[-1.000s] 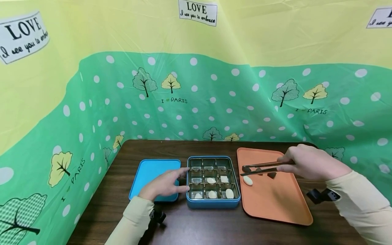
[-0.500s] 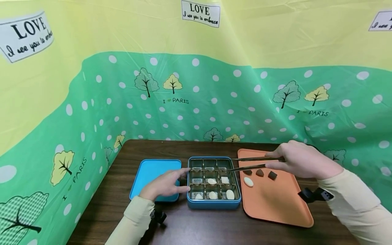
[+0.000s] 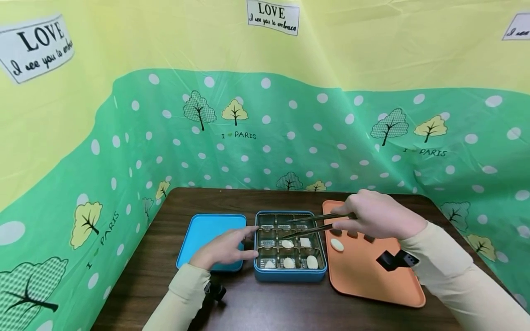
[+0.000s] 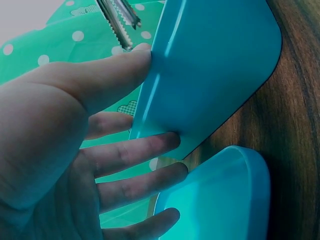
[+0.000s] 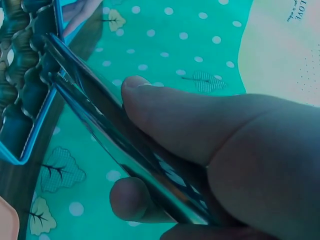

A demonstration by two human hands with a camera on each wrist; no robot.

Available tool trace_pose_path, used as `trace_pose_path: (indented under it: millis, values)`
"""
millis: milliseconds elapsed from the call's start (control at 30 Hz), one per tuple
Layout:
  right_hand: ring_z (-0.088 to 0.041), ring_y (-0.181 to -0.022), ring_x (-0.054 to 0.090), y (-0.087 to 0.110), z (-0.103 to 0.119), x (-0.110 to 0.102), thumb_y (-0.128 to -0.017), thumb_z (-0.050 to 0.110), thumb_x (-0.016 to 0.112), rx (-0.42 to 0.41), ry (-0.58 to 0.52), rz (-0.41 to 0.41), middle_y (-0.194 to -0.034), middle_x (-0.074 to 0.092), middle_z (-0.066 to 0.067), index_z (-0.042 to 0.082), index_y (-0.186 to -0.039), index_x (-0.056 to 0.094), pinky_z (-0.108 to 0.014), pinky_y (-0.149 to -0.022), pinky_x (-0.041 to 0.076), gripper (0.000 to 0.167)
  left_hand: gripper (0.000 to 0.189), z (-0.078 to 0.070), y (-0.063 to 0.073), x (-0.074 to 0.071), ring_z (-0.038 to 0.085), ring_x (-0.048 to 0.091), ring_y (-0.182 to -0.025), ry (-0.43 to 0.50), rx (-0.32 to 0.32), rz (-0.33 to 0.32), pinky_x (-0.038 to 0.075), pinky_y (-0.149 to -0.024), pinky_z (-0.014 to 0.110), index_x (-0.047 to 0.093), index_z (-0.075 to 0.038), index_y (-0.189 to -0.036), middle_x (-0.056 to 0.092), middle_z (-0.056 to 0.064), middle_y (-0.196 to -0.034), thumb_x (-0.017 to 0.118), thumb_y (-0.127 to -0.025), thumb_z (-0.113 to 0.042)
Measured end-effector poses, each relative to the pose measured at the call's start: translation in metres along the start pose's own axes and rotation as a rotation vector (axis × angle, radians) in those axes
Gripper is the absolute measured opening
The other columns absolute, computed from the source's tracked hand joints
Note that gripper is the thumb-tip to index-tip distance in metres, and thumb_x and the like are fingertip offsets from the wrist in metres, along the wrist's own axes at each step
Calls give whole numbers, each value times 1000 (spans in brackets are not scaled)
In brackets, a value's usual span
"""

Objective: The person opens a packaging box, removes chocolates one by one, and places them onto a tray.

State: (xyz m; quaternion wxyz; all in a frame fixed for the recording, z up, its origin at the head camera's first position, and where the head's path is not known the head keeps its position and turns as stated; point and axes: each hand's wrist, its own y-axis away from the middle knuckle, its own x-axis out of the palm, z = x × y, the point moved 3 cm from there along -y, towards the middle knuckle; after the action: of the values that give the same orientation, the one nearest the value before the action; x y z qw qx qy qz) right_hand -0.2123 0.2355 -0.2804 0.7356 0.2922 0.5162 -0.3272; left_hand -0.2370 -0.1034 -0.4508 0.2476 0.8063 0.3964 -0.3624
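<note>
A blue box (image 3: 290, 275) with a dark divided insert stands mid-table. Several pale pieces, including a white oval (image 3: 312, 262) and a white square (image 3: 305, 242), lie in its middle and front compartments. My left hand (image 3: 223, 248) touches the box's left side, thumb and fingers spread; the left wrist view shows the thumb tip (image 4: 142, 55) at the rim. My right hand (image 3: 377, 214) holds metal tongs (image 3: 316, 228) above the box's back compartments. The tong tips are apart, and I see nothing between them. In the right wrist view, the tongs (image 5: 105, 115) pass between thumb and fingers.
An orange tray (image 3: 364, 276) lies right of the box, bearing a white oval piece (image 3: 337, 245) and three dark brown pieces, one (image 3: 352, 234) partly under my right hand. Left of the box is a blue lid (image 3: 211, 227). A printed curtain (image 3: 265, 151) hangs behind the table.
My right hand has carried the parted tongs leftward from above the dark pieces on the tray to over the box. The left hand stays at the box's side.
</note>
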Motion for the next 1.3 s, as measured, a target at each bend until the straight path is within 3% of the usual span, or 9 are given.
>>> trace_pose_path:
  millis: [200, 500, 700, 800, 900, 967, 1100, 1200, 1300]
  values:
    - [-4, -34, 50, -11, 5, 6, -103, 35, 69, -14, 38, 1, -51, 52, 16, 39, -74, 70, -26, -48, 48, 29, 77, 1, -2, -2, 31, 58, -135, 4, 0, -6, 50, -108, 53, 38, -10, -163, 60, 12, -147, 72, -101, -41]
    - [1, -35, 44, -23, 5, 17, -99, 33, 75, -77, 114, -13, -52, 38, 17, 31, -62, 55, -23, -45, 39, 43, 78, 2, -1, -1, 31, 59, -134, 4, 3, -3, 50, -108, 53, 39, -9, -163, 62, 11, -146, 72, -101, -42]
    - [-2, -39, 42, -30, 5, 22, -97, 31, 77, -38, 140, 16, -52, 32, 15, 31, -60, 55, -23, -45, 30, 44, 78, 2, -1, -1, 31, 59, -134, 11, 5, -8, 50, -108, 53, 39, -8, -163, 62, 12, -146, 72, -101, -41]
    - [-3, -49, 49, -35, 7, 24, -94, 32, 81, -11, 157, 9, -58, 53, 15, 28, -65, 64, -23, -48, 34, 35, 78, 2, -1, -1, 31, 59, -134, 14, 2, -8, 50, -109, 53, 39, -9, -163, 62, 11, -146, 72, -101, -41]
    - [-4, -60, 60, -39, 8, 25, -92, 33, 83, 13, 167, 8, -85, 78, 5, 23, -81, 77, -25, -50, 43, 16, 77, 2, 0, -1, 31, 59, -135, 8, 2, -11, 50, -108, 53, 40, -10, -162, 62, 11, -146, 72, -101, -42]
    - [-6, -68, 66, -40, 10, 26, -91, 34, 84, 25, 175, 12, -102, 81, -1, 19, -94, 81, -26, -54, 49, 15, 77, 2, 0, -1, 31, 58, -135, 0, 1, -11, 50, -108, 53, 40, -11, -162, 61, 11, -147, 72, -101, -43]
    - [-5, -62, 59, -43, 13, 27, -93, 34, 82, 30, 192, 35, -82, 75, 6, 22, -90, 82, -27, -51, 45, 12, 76, 3, -1, -1, 32, 58, -135, -2, 9, -11, 50, -108, 53, 40, -11, -162, 60, 12, -148, 72, -101, -43]
    - [-5, -53, 43, -44, 14, 29, -94, 33, 81, 22, 205, 46, -59, 47, 14, 26, -66, 67, -25, -48, 31, 32, 76, 3, -1, 0, 32, 58, -136, 1, 15, -6, 49, -109, 53, 40, -10, -162, 60, 12, -148, 72, -101, -42]
    - [-6, -51, 38, -44, 15, 31, -95, 32, 80, 18, 212, 54, -56, 35, 12, 27, -60, 55, -25, -49, 24, 44, 76, 3, -1, 0, 31, 58, -135, -2, 18, -5, 50, -108, 53, 40, -9, -162, 60, 11, -148, 72, -101, -41]
